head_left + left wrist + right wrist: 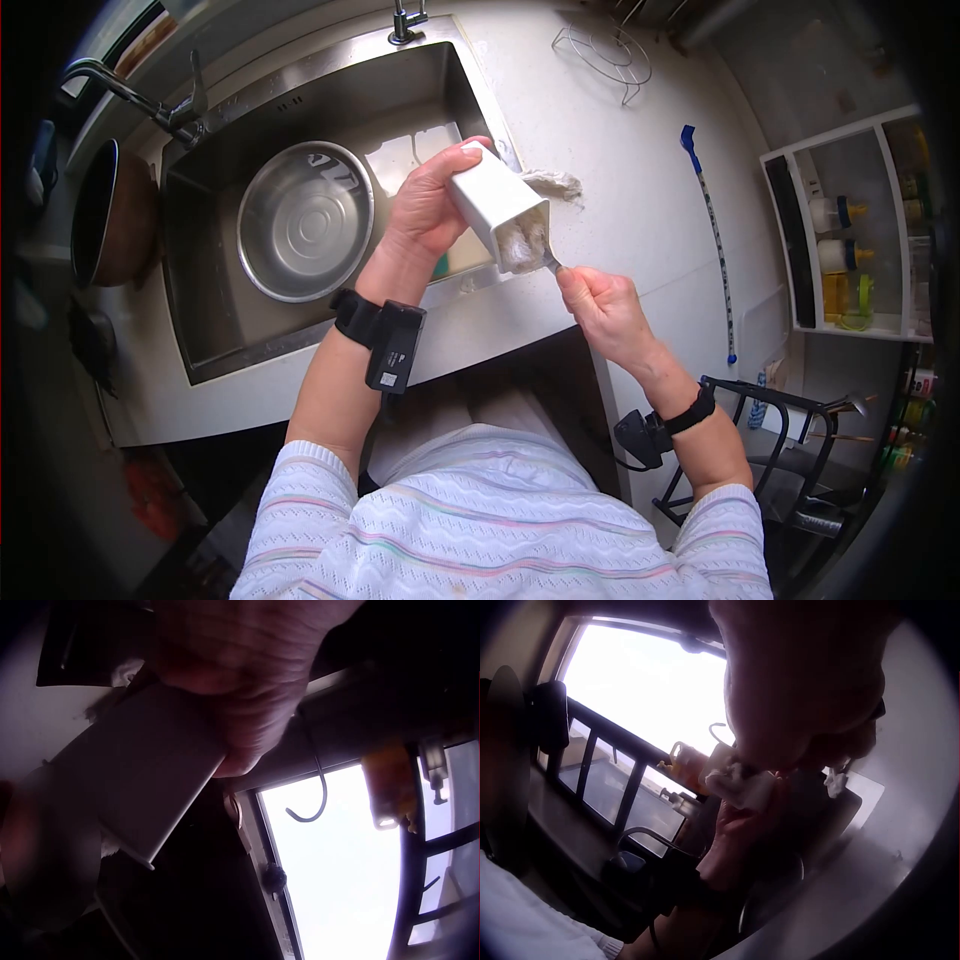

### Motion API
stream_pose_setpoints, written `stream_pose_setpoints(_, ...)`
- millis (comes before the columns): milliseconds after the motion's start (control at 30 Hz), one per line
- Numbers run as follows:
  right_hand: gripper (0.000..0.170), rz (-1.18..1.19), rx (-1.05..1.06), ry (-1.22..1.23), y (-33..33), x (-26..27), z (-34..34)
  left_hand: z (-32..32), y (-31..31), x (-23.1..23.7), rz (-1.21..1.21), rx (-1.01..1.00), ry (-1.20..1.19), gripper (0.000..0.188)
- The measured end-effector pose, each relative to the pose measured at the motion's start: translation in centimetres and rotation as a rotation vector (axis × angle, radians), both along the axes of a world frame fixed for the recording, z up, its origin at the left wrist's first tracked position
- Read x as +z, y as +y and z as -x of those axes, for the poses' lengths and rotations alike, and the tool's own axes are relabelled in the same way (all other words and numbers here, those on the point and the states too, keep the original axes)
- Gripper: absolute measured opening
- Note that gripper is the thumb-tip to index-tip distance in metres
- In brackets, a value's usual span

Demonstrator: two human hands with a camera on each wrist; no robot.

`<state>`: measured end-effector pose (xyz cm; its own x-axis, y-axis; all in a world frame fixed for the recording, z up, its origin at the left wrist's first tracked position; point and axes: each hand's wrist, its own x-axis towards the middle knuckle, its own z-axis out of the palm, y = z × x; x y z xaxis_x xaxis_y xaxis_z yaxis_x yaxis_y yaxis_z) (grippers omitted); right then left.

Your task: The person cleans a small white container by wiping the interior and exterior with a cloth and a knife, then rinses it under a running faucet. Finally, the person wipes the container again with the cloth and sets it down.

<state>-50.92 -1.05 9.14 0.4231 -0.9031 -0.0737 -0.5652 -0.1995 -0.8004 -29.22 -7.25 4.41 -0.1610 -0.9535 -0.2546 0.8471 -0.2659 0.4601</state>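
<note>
- Far left: a dark pot [128, 215] stands beside the steel sink [205, 315], where my head feed shows a round metal basin [305, 220] lying inside.
- Centre: the left hand [430, 200] grips a tall white container [500, 190] by its lower end, thumb along one side. It is tipped, mouth toward the right hand, held over the sink's near right corner.
- In the container's mouth: pale, wet-looking matter [520, 245], apparently the stuff being worked out. I judge the work partway along: a whitish clump [555, 183] lies on the worktop just beyond the container, while plenty sits inside, left to clear.
- Right of centre: the right hand [605, 310] pinches a slim utensil [551, 262], its far end at or inside the mouth; I cannot tell its shape, and both wrist feeds are too dim to help.
- Edges and room: the counter's front edge runs just below the container, the sink rim beneath it. I see the widest open room on the white worktop [650, 200], between the clump and a blue-tipped stick [712, 240]; a wire stand [610, 55] bounds it at the back, a white shelf unit [780, 155] farther right.
</note>
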Motion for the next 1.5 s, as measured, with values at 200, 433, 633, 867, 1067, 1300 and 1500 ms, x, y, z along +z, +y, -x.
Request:
stream_pose_setpoints(200,0.043,-0.650,-0.158,-0.379,0.1,1.5,-1.8,0.9,0.4,1.1,0.122,0.055,-0.112,0.040)
stream_pose_setpoints(433,0.044,-1.074,-0.265,-0.529,-0.1,2.3,-3.3,1.6,0.6,2.2,0.280,0.012,-0.079,0.044)
stream_pose_setpoints(633,0.044,-0.409,-0.185,-0.189,-1.4,-0.4,-1.8,-1.4,0.2,1.4,0.261,-0.188,-0.506,0.055)
stream_pose_setpoints(867,0.042,0.087,-0.088,0.280,-2.6,-1.1,-2.3,-0.9,0.5,1.9,0.128,-0.232,-0.580,0.056)
stream_pose_setpoints(1067,0.042,-0.212,-0.082,-0.039,-2.5,-2.4,-2.5,0.6,0.7,0.7,0.111,0.045,-0.337,0.054)
stream_pose_setpoints(1300,0.044,-0.922,-0.210,-0.376,-1.7,0.4,-3.1,0.1,0.5,0.1,0.136,0.018,-0.095,0.045)
stream_pose_setpoints(1500,0.042,-1.002,-0.180,-0.499,-1.0,0.4,-3.1,-0.6,0.5,0.7,0.181,-0.001,-0.070,0.041)
